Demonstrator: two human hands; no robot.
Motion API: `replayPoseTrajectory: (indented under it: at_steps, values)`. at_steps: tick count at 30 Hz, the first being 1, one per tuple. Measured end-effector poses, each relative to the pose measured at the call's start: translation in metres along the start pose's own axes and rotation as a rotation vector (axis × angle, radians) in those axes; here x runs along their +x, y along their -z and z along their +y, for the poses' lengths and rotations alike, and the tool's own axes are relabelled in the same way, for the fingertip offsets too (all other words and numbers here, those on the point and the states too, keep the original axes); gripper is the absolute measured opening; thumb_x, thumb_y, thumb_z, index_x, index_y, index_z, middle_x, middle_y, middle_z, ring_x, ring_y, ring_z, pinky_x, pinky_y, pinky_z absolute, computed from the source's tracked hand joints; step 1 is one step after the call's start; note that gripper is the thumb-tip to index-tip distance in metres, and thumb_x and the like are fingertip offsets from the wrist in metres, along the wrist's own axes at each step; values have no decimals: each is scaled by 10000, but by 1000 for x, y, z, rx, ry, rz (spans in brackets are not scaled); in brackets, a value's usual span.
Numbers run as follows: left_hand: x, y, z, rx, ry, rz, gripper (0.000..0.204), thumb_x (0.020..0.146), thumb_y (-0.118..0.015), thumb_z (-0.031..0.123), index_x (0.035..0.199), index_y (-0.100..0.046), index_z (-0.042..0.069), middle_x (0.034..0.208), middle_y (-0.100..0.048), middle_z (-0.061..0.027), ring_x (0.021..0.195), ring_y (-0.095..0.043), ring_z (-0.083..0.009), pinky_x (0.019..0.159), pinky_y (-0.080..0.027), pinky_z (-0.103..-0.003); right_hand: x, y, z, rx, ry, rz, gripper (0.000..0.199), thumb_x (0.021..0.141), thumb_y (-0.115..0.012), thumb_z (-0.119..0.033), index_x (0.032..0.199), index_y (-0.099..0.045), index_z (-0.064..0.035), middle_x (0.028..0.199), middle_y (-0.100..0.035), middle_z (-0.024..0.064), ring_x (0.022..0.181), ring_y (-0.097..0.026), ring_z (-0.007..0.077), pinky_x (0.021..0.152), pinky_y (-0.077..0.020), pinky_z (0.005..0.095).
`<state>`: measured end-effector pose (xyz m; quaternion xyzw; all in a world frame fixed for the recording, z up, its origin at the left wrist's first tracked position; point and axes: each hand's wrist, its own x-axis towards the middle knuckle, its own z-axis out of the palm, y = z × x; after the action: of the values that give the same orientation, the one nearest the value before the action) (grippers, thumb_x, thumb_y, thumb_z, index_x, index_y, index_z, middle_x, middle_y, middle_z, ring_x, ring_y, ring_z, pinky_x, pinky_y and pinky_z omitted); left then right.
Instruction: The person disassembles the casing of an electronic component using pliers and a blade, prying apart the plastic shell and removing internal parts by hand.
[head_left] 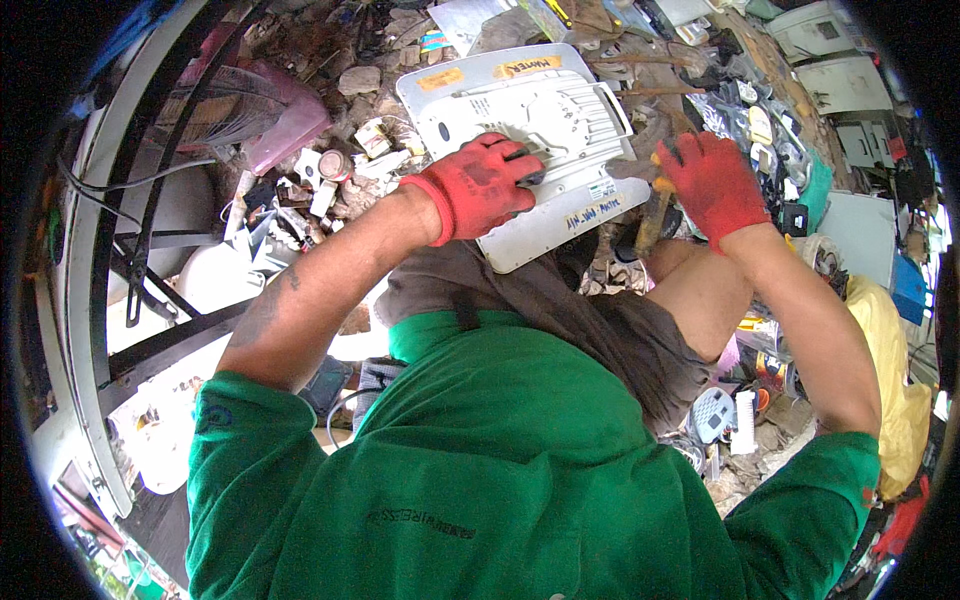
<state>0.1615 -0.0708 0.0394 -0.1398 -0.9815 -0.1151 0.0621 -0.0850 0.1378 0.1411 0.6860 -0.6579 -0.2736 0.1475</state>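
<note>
The left hand (pixel 480 185), in a red glove, presses down on a flat white plastic panel (pixel 530 140), its fingers curled over a dark bit near the panel's middle; whether they actually pinch that bit cannot be told. The right hand (pixel 712 185), also in a red glove, is closed around the wooden handle of a tool (pixel 652 215) just beside the panel's right edge, the handle pointing down toward the person's knee; the tool's head is hidden. The panel lies tilted across the person's lap, its near corner resting on the grey-brown shorts (pixel 560 310), and it carries a ribbed middle part, a handle-like loop on the right side and a few yellow and white labels. Below the shorts is the green shirt (pixel 480 480) that fills the lower part of the view. Around the panel lies a heap of scrap: small white plugs and broken parts (pixel 330 180) to the left, a pink plastic piece (pixel 285 125) beyond them, a curved white and black metal frame (pixel 110 250) at far left, white boxes (pixel 830 60) at upper right, and a yellow bag (pixel 890 370) at right.
</note>
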Motion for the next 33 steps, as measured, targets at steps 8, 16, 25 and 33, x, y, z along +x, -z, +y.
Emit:
replayPoseTrajectory:
  at_steps: [8,16,25,33]
  values:
    - [-3,-3,-1,37,-4,46,215,791,-690,261,985,-691,166,1209,-547,-83,1177,-526,-310,1039,-415,-462,-30,20,20,114,-53,-74,723,689,-811,-308,1347,-552,-156,1213,-585,129,1091,-564,305,863,-490,438]
    - [1,2,1,61,-46,13,236,788,-695,257,1005,-702,164,1202,-559,-83,1173,-529,-315,1038,-417,-459,-40,-19,-30,408,-418,75,677,747,-766,-402,1341,-574,-140,1232,-604,209,1124,-583,391,964,-474,468]
    - [25,13,-1,-362,371,223,364,862,-665,271,1167,-658,72,1163,-630,-188,1061,-607,-402,937,-489,-452,-19,-25,-57,566,-556,108,671,740,-772,-362,1342,-568,-147,1246,-584,201,1147,-566,381,969,-473,472]
    - [93,23,-29,-336,594,-145,368,893,-621,357,1153,-691,107,1010,-717,-182,964,-676,-371,869,-526,-438,-16,-19,-55,474,-494,203,678,698,-822,-330,1319,-578,-209,1268,-530,151,1140,-541,348,932,-482,467]
